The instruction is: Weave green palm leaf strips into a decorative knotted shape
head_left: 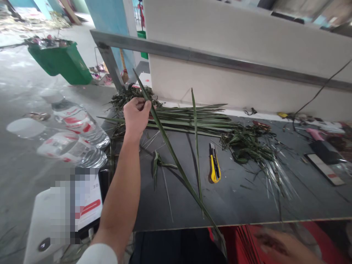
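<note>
My left hand [137,115] pinches a long green leaf blade [172,150] between thumb and fingers. The blade slants down to the right, past the table's front edge. My right hand [283,245] is low at the right, below the table edge and smeared by motion; its fingers cannot be made out. Beside it are thin dark strips [246,240] over something red. A second leaf blade [195,143] crosses the held one near its lower end. On the table lie a yellow utility knife [215,167], a small folded leaf piece [156,165] and a bundle of long leaves [189,119].
Two water bottles [82,123] and a white device [44,223] are at the left. Tangled leaf scraps [253,143] and a phone [324,168] lie at the right. A metal rail [192,55] runs behind the grey table [233,201]. A green bin [60,60] stands beyond.
</note>
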`<state>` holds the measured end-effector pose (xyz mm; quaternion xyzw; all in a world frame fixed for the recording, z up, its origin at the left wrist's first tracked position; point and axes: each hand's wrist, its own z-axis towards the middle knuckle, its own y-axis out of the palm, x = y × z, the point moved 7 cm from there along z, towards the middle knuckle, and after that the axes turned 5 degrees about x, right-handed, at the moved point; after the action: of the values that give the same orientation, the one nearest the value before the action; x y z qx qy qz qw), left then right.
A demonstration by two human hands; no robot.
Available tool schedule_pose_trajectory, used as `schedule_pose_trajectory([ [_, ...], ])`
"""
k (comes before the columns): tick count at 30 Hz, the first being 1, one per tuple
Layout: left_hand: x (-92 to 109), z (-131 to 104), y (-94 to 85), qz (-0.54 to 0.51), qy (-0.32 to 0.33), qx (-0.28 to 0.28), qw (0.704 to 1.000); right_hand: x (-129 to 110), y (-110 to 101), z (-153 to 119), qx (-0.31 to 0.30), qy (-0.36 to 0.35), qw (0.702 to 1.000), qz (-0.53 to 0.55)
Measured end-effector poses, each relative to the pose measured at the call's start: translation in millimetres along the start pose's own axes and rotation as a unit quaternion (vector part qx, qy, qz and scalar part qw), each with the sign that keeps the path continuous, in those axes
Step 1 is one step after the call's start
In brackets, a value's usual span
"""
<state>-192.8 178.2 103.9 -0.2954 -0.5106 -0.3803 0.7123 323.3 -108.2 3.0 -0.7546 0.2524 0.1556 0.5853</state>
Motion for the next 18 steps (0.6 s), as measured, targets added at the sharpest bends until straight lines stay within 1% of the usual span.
schedule_pose_trajectory([
  [1, 2.8, -1.0, 1.5, -0.002, 0.004, 0.0, 1.0, -15.9, -2.6, 5.7, -0.054, -0.007, 0.998, 0.031],
  [3, 9.3, -4.0, 5.7, -0.004, 0.012, -0.001, 1.0, -55.5, -13.3, 24.5, -0.09, -0.04, 0.994, 0.038],
  [4, 12.7, -6.2, 8.4, -0.004, 0.016, -0.004, 1.0, -79.0, -20.2, 38.2, -0.069, -0.065, 0.995, 0.043],
  [5, 16.0, -8.7, 11.4, -0.004, 0.019, -0.007, 1.0, -105.2, -22.8, 52.9, -0.06, -0.103, 0.992, 0.05],
  [7, 22.3, -14.7, 17.8, -0.003, 0.028, -0.013, 1.0, -159.8, -20.9, 85.5, -0.033, -0.177, 0.981, 0.073],
  [10, 28.8, -23.9, 27.2, 0.0, 0.043, -0.022, 0.999, -236.3, -0.8, 135.3, -0.002, -0.249, 0.961, 0.119],
  [13, 29.8, -31.0, 35.8, 0.009, 0.045, -0.033, 0.998, -300.2, 26.2, 175.3, 0.022, -0.296, 0.937, 0.185],
  [15, 28.4, -33.7, 40.4, 0.014, 0.039, -0.042, 0.998, -328.9, 41.5, 193.4, 0.045, -0.314, 0.928, 0.194],
  [16, 27.2, -34.2, 42.0, 0.016, 0.034, -0.046, 0.998, -339.2, 49.1, 199.3, 0.041, -0.323, 0.927, 0.188],
  [18, 23.7, -33.3, 42.3, 0.018, 0.02, -0.05, 0.998, -349.3, 58.7, 206.1, 0.023, -0.328, 0.924, 0.194],
])
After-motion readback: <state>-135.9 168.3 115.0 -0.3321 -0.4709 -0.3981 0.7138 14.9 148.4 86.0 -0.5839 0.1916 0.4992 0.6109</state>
